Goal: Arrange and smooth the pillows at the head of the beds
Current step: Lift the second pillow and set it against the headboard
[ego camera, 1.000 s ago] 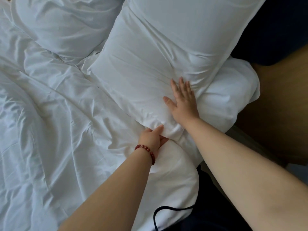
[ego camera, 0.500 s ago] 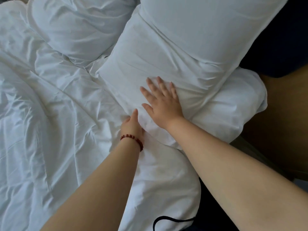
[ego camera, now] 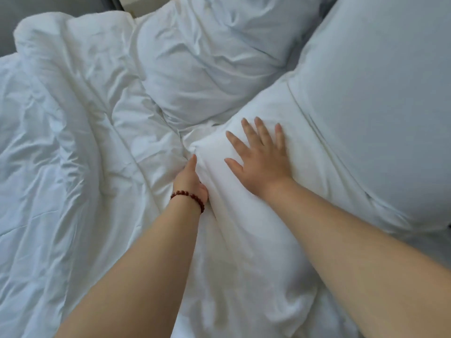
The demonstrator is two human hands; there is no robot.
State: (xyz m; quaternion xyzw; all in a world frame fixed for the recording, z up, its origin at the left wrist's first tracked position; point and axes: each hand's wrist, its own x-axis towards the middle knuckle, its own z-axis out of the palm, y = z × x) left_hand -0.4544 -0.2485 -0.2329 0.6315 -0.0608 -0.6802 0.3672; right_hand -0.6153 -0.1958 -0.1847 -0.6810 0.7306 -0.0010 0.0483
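Two hands, left (ego camera: 189,182), right (ego camera: 262,164), on white pillow (ego camera: 301,154)

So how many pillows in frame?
3. Near pillow under the right hand; stacked pillow lying on its far part, upper right; crumpled pillow at top centre, left of those two. More may be hidden under them or out of frame.

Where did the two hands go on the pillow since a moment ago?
Both hands slid left along the near edge of the lower white pillow, toward its corner. The right hand stays flat and spread on top; the left hand, wearing a red bead bracelet, stays at the edge, fingers hidden underneath. Unchanged: the smooth white pillow leaning on it, the wrinkled white pillow beside, the crumpled white duvet.
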